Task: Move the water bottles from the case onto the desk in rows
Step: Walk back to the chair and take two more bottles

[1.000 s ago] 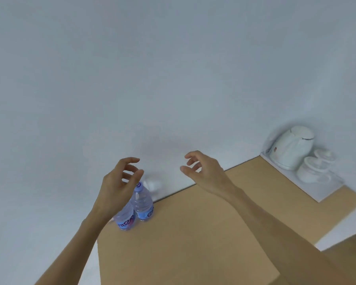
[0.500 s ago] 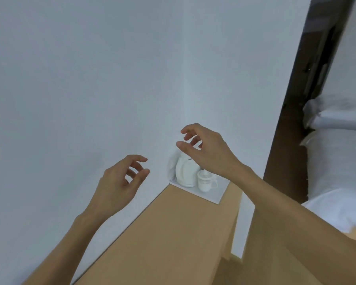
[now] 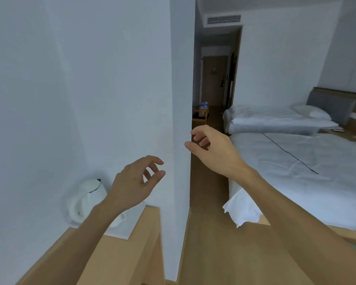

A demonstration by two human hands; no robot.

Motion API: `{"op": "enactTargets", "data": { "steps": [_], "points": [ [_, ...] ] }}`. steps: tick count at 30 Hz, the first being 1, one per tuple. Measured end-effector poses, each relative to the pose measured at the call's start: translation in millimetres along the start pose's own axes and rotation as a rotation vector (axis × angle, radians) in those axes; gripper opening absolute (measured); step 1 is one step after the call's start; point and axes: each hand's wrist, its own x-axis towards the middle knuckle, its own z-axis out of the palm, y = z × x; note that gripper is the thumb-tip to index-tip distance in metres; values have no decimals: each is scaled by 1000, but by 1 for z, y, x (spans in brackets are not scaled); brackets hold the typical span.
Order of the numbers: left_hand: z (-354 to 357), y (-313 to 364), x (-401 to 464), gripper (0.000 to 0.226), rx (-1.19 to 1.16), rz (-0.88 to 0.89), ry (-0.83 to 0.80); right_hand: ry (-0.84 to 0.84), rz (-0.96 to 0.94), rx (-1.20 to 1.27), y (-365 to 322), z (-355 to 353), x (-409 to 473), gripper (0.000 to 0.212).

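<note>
Heading for more, I'd guess: both hands, left [image 3: 132,187] and right [image 3: 213,150], loosely spread and empty, bottles [image 3: 203,104] far beyond the kettle [image 3: 88,197].

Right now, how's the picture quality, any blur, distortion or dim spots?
Head view: wide-angle bending bows the wall corner; left hand and right hand look fairly sharp; the hallway is dim and soft; light is flat and bluish, with a faint shadow around the kettle.

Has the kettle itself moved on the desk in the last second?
No. The kettle sits on its tray in the desk's corner; only the camera turned right.
</note>
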Motion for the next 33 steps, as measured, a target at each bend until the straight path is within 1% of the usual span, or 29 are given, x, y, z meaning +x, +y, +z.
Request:
{"op": "enactTargets", "data": {
  "steps": [3, 7, 10, 14, 19, 23, 28, 33],
  "points": [
    [44, 13, 38, 20, 48, 56, -44, 22, 40, -74, 47, -21, 11, 38],
    [96, 19, 97, 23, 56, 115, -109, 32, 112, -134, 105, -40, 38, 44],
    [136, 14, 147, 24, 42, 146, -123, 57, 167, -158, 148, -48, 67, 43],
    [189, 2, 217, 18, -10, 197, -131, 87, 207, -168, 201, -52, 111, 41],
    [236, -5, 316, 16, -83, 223, -151, 97, 263, -183, 256, -67, 177, 44],
    [266, -12, 387, 16, -146, 224, -139, 141, 292, -153, 299, -79, 229, 41],
    [311, -30, 459, 16, -156, 220, -141, 160, 330, -146, 367, -72, 290, 41],
    [361, -51, 537, 16, -116, 210, -133, 147, 317, -138, 449, -56, 353, 41]
  ]
}}
